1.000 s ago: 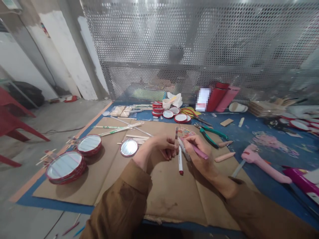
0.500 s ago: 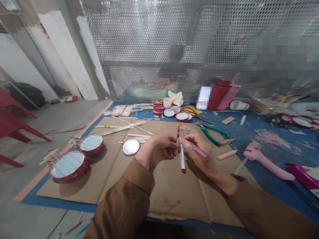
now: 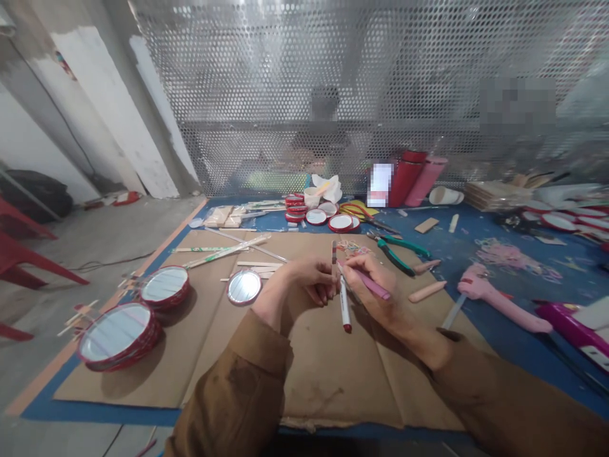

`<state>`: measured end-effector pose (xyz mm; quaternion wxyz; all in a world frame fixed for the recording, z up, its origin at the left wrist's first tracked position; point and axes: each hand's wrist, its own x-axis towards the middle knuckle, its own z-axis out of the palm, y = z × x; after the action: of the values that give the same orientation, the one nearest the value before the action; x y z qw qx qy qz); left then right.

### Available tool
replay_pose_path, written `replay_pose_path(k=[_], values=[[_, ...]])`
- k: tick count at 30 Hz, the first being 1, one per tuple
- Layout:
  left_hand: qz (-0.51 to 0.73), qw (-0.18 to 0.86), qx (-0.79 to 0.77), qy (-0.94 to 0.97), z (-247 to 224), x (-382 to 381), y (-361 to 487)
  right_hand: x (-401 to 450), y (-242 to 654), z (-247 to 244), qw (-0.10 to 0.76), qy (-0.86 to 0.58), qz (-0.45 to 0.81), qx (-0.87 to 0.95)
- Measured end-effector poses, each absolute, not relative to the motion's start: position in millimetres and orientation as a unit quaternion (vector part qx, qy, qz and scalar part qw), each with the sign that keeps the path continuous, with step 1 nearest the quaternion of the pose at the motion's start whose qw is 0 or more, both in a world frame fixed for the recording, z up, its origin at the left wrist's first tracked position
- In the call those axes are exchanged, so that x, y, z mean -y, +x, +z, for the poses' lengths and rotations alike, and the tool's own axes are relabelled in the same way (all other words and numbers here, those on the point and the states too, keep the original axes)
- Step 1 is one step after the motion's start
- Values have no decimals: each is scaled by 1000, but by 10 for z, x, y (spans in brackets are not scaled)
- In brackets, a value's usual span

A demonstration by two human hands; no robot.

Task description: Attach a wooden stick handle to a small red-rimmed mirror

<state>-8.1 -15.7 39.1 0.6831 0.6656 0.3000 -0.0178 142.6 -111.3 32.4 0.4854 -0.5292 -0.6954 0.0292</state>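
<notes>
My left hand (image 3: 314, 279) is closed on a narrow flat wooden stick (image 3: 333, 250), held upright with dark bands on its upper part. My right hand (image 3: 380, 279), also closed, grips a pink-purple marker pen (image 3: 373, 285) with its front end at the stick. Just below my fingers is a white marker (image 3: 345, 310) with a red end; I cannot tell whether it is held or lies on the cardboard (image 3: 333, 374). Left of my left hand lies a small round red-rimmed piece (image 3: 244, 287) with a shiny face, beside several loose wooden sticks (image 3: 261, 269).
Two larger red-rimmed drum-like rounds (image 3: 118, 336) with sticks stand at left. Green-handled pliers (image 3: 397, 254), a pink glue gun (image 3: 504, 301) and rubber bands (image 3: 511, 257) lie right. Smaller red-rimmed rounds (image 3: 341, 222), a red bottle (image 3: 408, 179) and a perforated metal screen (image 3: 266, 82) are behind.
The view has turned slightly, so most things sit a little further left. Both hands keep nearly the same pose, with the pink-purple marker still at the stick.
</notes>
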Motion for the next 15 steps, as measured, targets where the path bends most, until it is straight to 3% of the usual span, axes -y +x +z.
replay_pose_path(k=[15], values=[[-16, 687, -311, 656, 358, 144, -92, 1100, 1435, 286, 455, -540, 35, 707]])
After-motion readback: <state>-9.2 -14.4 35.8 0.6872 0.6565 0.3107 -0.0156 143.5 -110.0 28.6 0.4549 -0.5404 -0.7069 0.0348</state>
